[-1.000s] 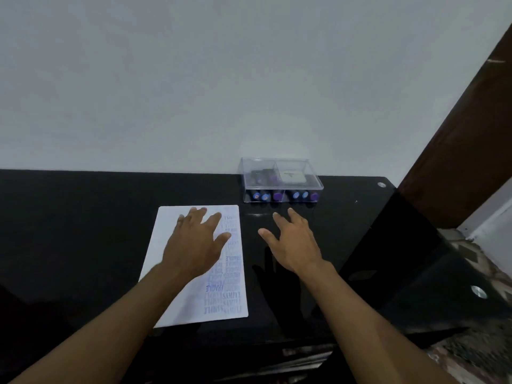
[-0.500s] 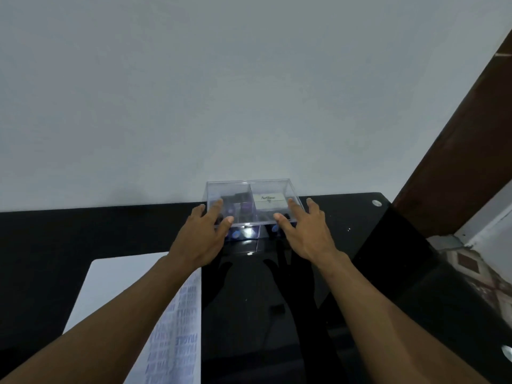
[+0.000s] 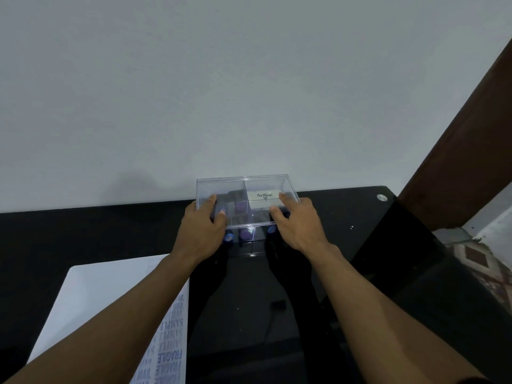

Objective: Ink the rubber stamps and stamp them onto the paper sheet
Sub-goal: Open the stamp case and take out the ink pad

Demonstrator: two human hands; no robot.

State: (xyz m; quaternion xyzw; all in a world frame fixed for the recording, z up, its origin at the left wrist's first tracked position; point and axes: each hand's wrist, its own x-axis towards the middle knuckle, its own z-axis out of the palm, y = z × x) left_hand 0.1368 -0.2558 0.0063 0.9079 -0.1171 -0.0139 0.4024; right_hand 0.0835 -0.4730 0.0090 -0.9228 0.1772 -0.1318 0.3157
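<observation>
A clear plastic box (image 3: 243,187) stands at the back of the black table, against the wall. Its lid looks raised at the front. Inside I see a white ink pad labelled Artline (image 3: 264,195) and several rubber stamps with blue and purple tops (image 3: 245,234). My left hand (image 3: 201,231) grips the lid's left front corner. My right hand (image 3: 297,223) grips its right front corner. The white paper sheet (image 3: 94,295) lies at the near left, partly under my left forearm, with blue stamped words down its right side.
The glossy black table (image 3: 374,245) ends at the right, where a lower black surface and patterned floor show. A dark brown wooden frame (image 3: 465,151) rises at the right. A small dark object (image 3: 278,304) lies on the table between my forearms.
Both hands left the paper and table, reached forward to the clear box and took hold of its lid. The view came closer to the box.
</observation>
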